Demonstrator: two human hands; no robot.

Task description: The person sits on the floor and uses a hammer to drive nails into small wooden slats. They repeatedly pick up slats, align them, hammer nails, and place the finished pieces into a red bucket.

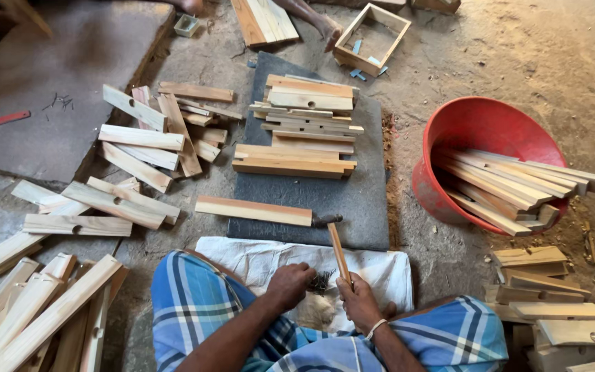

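While I sit cross-legged on the dirt floor, my right hand [361,301] is closed around the wooden handle of a hammer [337,249], whose dark head rests at the near edge of the grey slab [366,200] at 12 o'clock from my lap. My left hand [289,284] is curled loosely over a small dark cluster of nails [321,281] on the white cloth [256,255]; fingers bent, but I cannot tell if they have pinched 1 yet.

1 flat wood strip [253,210] lies across the slab just beside the hammer head, at 11 o'clock from my hands. Stacked strips [304,120] sit farther up the slab at 12. Red tub [476,124] of longer slats at 2 o'clock. Loose notched pieces [139,165] scattered at 10, long boards [36,310] at 8, cut blocks [552,310] at 4. A small open wooden frame [372,34] sits far at 1.

Judgement: the step in hand looks like picking up a nail. Next move calls for a clean 2-finger pinch on 1 nail, set upright on the strip, hammer lifted short and square.
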